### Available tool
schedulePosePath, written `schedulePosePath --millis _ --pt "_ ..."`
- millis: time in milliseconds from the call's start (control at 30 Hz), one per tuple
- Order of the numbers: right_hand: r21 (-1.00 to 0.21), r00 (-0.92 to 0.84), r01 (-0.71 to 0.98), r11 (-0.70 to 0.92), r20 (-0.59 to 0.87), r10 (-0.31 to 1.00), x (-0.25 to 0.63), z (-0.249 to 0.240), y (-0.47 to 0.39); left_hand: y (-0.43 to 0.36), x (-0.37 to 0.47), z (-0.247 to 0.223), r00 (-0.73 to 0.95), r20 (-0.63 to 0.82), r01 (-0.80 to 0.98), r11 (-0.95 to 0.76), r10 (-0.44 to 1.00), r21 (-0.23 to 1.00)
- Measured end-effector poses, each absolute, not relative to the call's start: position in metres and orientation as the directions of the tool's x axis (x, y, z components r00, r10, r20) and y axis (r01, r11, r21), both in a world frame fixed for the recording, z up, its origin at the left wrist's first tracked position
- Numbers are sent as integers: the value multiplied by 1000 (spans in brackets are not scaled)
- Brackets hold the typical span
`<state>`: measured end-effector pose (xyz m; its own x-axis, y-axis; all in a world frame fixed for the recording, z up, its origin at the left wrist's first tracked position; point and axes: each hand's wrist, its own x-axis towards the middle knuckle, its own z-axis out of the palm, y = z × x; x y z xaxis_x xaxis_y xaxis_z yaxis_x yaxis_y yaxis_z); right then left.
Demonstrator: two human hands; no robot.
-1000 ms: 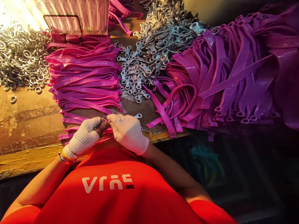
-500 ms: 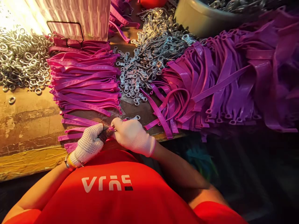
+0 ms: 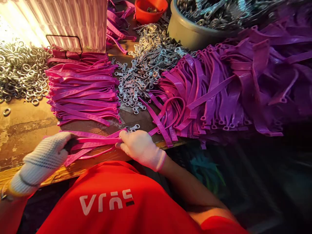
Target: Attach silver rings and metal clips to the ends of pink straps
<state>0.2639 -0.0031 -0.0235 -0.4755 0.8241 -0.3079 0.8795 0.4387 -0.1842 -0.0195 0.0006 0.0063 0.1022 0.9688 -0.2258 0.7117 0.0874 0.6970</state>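
A pink plastic strap (image 3: 96, 140) stretches level between my gloved hands at the table's front edge. My left hand (image 3: 46, 154) closes on its left end, the darkened fingertips partly hidden. At the other end my right hand (image 3: 140, 146) pinches the strap between thumb and fingers. Several loose pink straps (image 3: 83, 151) lie under and beside the held one, some crossing it. Just behind my right fingers are a few small metal links (image 3: 133, 128). Farther back lies a neat stack of pink straps (image 3: 83, 94), left of a heap of metal links (image 3: 148, 70).
Metal rings (image 3: 26, 70) are heaped at the left near a bright ribbed panel (image 3: 73, 22). A large pile of purple straps (image 3: 207, 87) covers the right side. Behind stand a red bowl (image 3: 148, 14) and a wide tub (image 3: 185, 29) of metal links.
My left hand has moved left, away from my right hand, and the strap now shows at full length between them. The view has shifted slightly.
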Motion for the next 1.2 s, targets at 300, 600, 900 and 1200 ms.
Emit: schedulePosePath --millis 300,600,900,1200 --pt "-117 29 993 -28 8 1000 313 -61 76 1 29 -8 45 -621 -220 615 782 757" --pt "-141 87 986 -90 -24 996 303 -77 83 3 52 -22 226 -636 -373 668 738 644" --pt "-892 -292 439 113 -23 956 255 -47 5 -15 49 -36 122 -492 -297 505 862 810" --pt "-957 -262 291 11 -68 963 225 -45 -17 -28 51 -27 91 -270 62 265 959 962"
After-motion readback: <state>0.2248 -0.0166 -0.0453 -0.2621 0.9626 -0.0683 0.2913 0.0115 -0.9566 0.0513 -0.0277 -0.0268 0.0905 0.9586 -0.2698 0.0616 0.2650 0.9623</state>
